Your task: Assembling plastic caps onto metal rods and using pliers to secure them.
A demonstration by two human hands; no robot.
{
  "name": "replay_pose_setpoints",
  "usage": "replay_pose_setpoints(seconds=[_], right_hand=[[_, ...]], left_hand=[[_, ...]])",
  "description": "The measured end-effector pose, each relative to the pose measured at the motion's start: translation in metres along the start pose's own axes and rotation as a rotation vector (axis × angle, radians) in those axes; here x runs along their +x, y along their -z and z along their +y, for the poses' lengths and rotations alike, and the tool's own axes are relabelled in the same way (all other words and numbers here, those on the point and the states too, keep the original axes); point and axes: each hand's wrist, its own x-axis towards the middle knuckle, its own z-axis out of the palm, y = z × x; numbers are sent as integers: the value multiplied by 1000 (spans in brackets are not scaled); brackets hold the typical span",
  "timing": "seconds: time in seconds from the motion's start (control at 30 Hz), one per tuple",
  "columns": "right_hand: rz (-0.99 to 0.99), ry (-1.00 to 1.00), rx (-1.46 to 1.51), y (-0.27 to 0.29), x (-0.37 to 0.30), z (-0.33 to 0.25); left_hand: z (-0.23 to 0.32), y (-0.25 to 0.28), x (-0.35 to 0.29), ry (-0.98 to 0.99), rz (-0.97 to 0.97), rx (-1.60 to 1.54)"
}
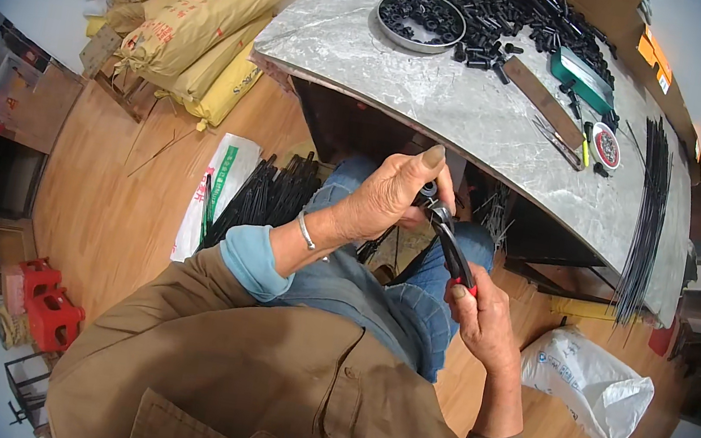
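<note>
Above my lap, my left hand (395, 191) is closed, thumb raised, around a small dark part (427, 191) mostly hidden by the fingers. My right hand (481, 316) grips a pair of pliers (456, 255) by its black and red handles. The metal jaws of the pliers meet the dark part at my left fingertips; whether they bite on it I cannot tell. On the grey table (489, 140) ahead, a round metal dish (418, 45) holds several small black pieces. A big pile of black cylindrical parts (513, 12) lies behind it.
A green tray (583, 82), a brown strip (542, 101), a small dish (605, 146) and a bundle of thin black rods (645, 222) lie at the table's right. Stacked yellow sacks (201, 34), more black rods (267, 198) and a white bag (587, 384) are around me.
</note>
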Motion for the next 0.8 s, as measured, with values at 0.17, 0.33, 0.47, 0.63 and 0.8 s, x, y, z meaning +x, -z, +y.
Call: replay_pose_setpoints(seconds=[0.17, 0.33, 0.47, 0.63, 0.8], right_hand=[[4, -14, -33, 2, -4, 2], [-22, -38, 12, 3, -6, 1], [-150, -157, 250, 5, -11, -1], [-290, -402, 993, -1, -29, -5], [-685, -480, 1386, 4, -23, 11]], left_hand=[[1, 0, 2, -15, -84, 3], [-4, 3, 1, 9, -126, -53], [-14, -2, 3, -105, -39, 190], [-16, -7, 0, -125, -16, 265], [-16, -14, 0, -140, -22, 268]])
